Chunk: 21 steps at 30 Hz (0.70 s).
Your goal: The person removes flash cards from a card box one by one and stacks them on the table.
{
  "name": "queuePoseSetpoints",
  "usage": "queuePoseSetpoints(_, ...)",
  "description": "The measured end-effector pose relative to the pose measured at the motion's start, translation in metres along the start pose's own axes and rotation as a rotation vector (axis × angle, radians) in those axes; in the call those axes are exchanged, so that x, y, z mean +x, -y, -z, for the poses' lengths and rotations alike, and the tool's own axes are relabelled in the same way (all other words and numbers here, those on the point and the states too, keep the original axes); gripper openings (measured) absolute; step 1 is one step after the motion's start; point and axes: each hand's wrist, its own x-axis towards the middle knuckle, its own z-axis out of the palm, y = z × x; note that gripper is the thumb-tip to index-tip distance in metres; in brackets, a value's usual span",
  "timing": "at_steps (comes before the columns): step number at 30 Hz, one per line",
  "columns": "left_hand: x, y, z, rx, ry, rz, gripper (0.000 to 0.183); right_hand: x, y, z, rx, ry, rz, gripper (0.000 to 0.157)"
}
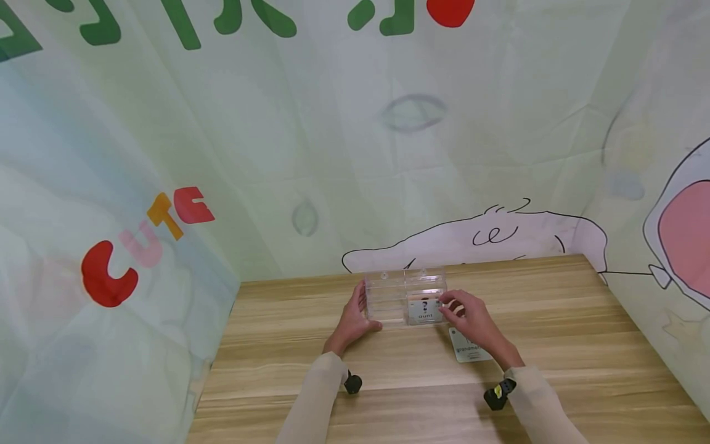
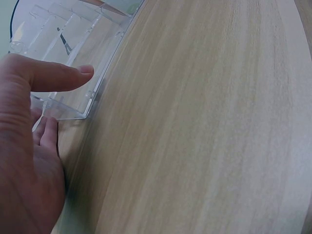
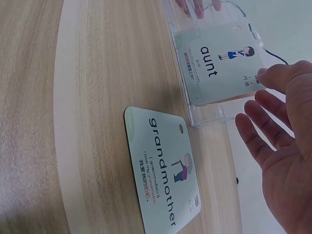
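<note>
A clear plastic compartment holder (image 1: 385, 311) stands near the back of the table. My left hand (image 1: 354, 319) grips its left end, thumb over the front and fingers round the side. Upright in the right front compartment is a flash card reading "aunt" (image 3: 214, 63), with a small figure in blue. My right hand (image 1: 474, 317) pinches this card at its upper right edge, the other fingers loosely bent. A second flash card, reading "grandmother" (image 3: 163, 170), lies face up on the table below my right hand, which partly covers it in the head view.
The wood-grain table (image 1: 410, 401) reaches back to a printed cloth backdrop (image 1: 333, 154). More cloth rises along the left and right sides. A dark wrist camera (image 1: 352, 383) sits on my left wrist and another camera (image 1: 496, 398) on my right.
</note>
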Motion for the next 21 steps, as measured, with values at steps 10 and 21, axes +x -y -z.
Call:
queuePoseSetpoints(10, 0.0001, -0.0011, -0.0004, 0.004, 0.005, 0.019, 0.12, -0.0005, 0.0003, 0.0009, -0.001, -0.002, 0.006, 0.02)
queuePoseSetpoints(21, -0.0008, -0.0015, -0.0006, 0.013, 0.006, 0.022, 0.12, -0.0001, 0.0011, 0.0023, -0.008, 0.008, -0.009, 0.02)
